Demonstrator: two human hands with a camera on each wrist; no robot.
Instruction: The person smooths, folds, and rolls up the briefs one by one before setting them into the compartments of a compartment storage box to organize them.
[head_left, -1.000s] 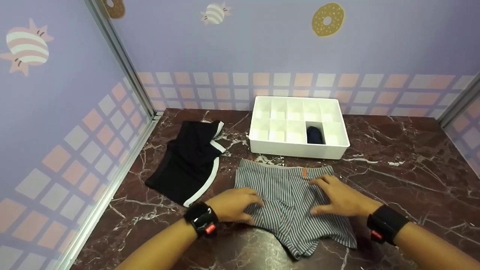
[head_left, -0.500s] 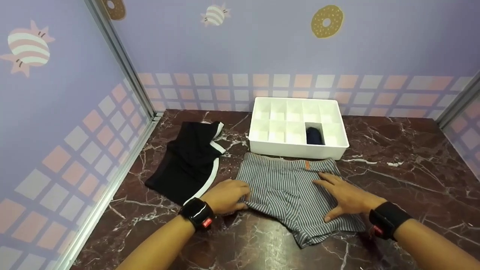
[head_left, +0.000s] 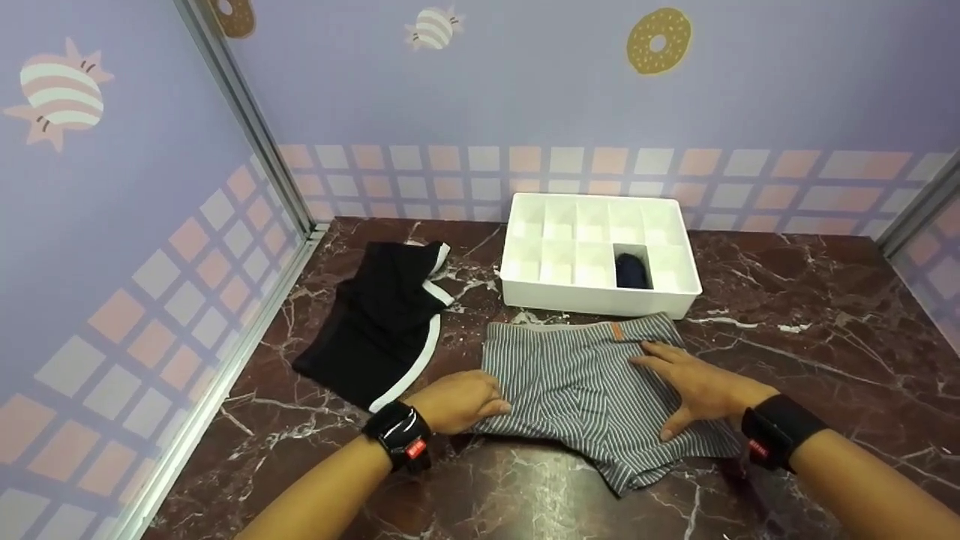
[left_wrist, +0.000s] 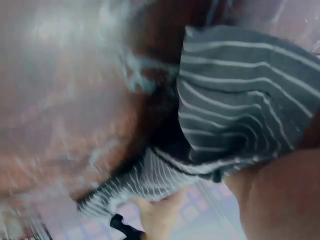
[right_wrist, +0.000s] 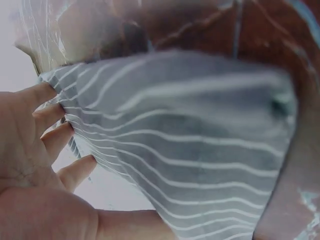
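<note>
Grey-and-white striped boxer briefs (head_left: 562, 382) lie spread on the dark marble-patterned surface, with the waistband and its orange tag toward the back. At their left leg edge my left hand (head_left: 457, 401) grips the cloth with curled fingers; the fingertips are hidden in the head view. In the left wrist view the striped cloth (left_wrist: 235, 95) runs up from that hand, its leg opening showing a dark gap. My right hand (head_left: 701, 390) rests on the right side of the briefs, fingers and thumb spread. In the right wrist view its straight fingertips touch the striped fabric (right_wrist: 190, 150).
Behind the briefs stands a white divided box (head_left: 600, 300), with a rolled dark navy cloth (head_left: 631, 271) in one front compartment. Black underwear with white trim (head_left: 375, 322) lies to the left. Patterned walls border the left, back and right.
The left hand first drew the briefs' left edge outward and up, then lowered it slightly. The right hand shifted a little rightward, fingers still spread. The briefs moved slightly right.
</note>
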